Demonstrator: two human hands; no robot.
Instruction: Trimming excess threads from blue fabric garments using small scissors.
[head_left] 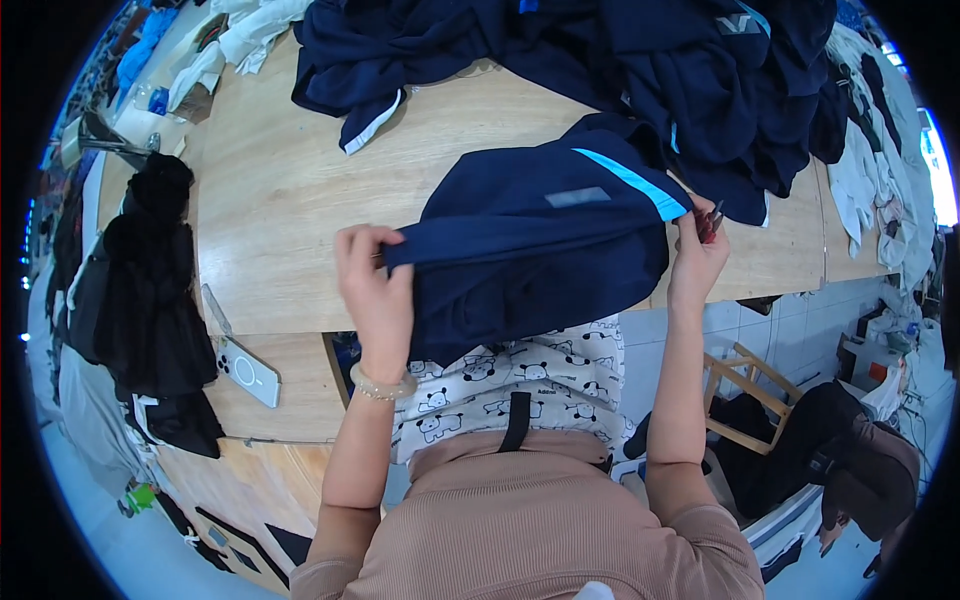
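The garment [545, 265], a dark navy piece, is stretched between the two hands above the near edge of the worktop [290, 215], with its lower part hung over that edge toward the printed apron [465, 400]. Its long axis is laid from left to right, crosswise to the body, and is tilted slightly so that the right end is set farther from the body than the left. The left end is pinched between thumb and fingers in the left grip [375, 280]; the cloth is thus placed to the right of that grip. The right end, by the tip of a light-blue stripe [635, 183], is clasped at the fingertips of the right grip [698, 258], and from there the cloth is spread leftward. A small red tool [709, 224] is also carried in the right grip; its exact kind cannot be told. Neither hand can be called nearer, since the cloth is touched by both, at opposite ends. A long fold is drawn almost straight between the grips, and a small grey patch [577, 197] is seen beyond it, nearer the right end. Past the garment, a navy heap [720, 90] is piled on the far right; whether the two are in contact cannot be told.
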